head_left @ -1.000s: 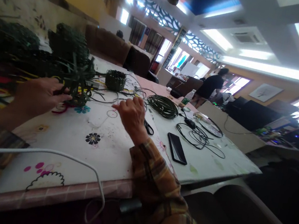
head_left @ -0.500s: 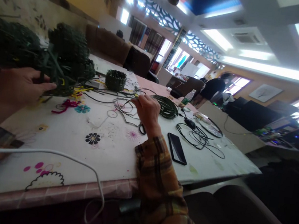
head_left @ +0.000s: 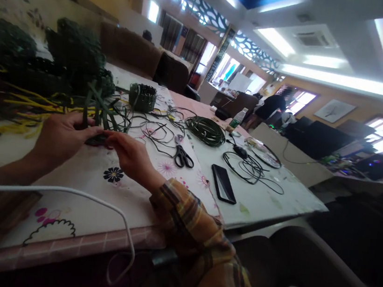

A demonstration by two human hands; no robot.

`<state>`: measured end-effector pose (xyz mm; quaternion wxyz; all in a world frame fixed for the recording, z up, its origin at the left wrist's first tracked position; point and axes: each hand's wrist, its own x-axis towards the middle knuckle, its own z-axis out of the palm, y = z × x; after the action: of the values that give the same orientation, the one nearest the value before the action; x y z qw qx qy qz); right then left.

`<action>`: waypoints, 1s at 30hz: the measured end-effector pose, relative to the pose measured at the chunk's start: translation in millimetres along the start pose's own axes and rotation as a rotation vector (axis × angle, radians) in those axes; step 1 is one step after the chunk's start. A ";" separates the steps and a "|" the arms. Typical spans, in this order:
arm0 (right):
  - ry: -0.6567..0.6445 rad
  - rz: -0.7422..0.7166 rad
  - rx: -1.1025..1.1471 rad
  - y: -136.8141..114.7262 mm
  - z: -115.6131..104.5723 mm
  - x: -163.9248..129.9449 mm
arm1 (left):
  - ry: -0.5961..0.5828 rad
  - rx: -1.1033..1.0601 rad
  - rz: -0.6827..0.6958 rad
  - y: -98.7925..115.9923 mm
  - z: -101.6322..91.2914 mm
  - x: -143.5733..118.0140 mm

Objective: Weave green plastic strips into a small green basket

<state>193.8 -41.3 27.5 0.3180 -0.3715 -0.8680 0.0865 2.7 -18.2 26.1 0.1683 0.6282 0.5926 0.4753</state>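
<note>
My left hand (head_left: 59, 140) is closed around the lower edge of a small piece of dark green weaving strips (head_left: 99, 105), whose loose ends stick up and splay out. At the same piece, the fingertips of my right hand (head_left: 133, 158) pinch its near right edge, close to my left thumb. What exactly lies between the right fingertips is mostly covered. A finished-looking round green woven basket (head_left: 142, 98) stands just behind. Black-handled scissors (head_left: 183, 156) lie to the right of my right hand, on the flowered tablecloth (head_left: 112, 208).
Big green woven bundles (head_left: 76, 53) and yellow strips (head_left: 31, 100) crowd the left. A coil of green cord (head_left: 205, 131), a phone (head_left: 224, 184), a black cable (head_left: 244, 169) and a bottle (head_left: 238, 120) lie or stand rightward. A white cable (head_left: 75, 191) crosses in front. A person (head_left: 270, 107) stands far back.
My right hand has come left and inward from beside the cord coil to the woven piece, uncovering the scissors. My left hand and the piece have moved right and lower.
</note>
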 end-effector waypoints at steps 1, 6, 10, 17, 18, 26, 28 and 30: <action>0.016 0.033 -0.025 2.0 1.9 0.4 | -0.007 -0.023 -0.003 1.6 3.1 -2.9; 0.068 0.111 -0.118 12.2 5.0 0.1 | -0.010 -0.224 -0.080 10.7 8.8 -8.7; 0.033 0.096 -0.241 11.7 4.2 -1.1 | -0.016 -0.270 -0.089 16.3 7.2 -9.4; -0.039 0.131 -0.320 2.0 1.0 -0.1 | -0.195 -0.233 0.013 5.5 12.4 -10.1; -0.030 0.165 -0.295 0.5 -0.2 0.7 | -0.195 -0.221 0.035 4.4 13.3 -10.2; 0.179 0.389 0.847 9.6 0.7 10.2 | -0.140 -0.289 0.064 10.0 16.8 -13.5; 0.222 0.404 1.033 13.3 5.3 11.6 | -0.105 -0.312 0.049 11.1 18.7 -15.2; 0.269 0.396 1.074 15.9 9.8 12.4 | -0.079 -0.328 0.025 11.8 20.1 -16.7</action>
<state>190.7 -20.5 19.8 0.5467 -0.3213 -0.5688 0.5238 28.2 -29.0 18.7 0.2855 0.6178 0.4921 0.5428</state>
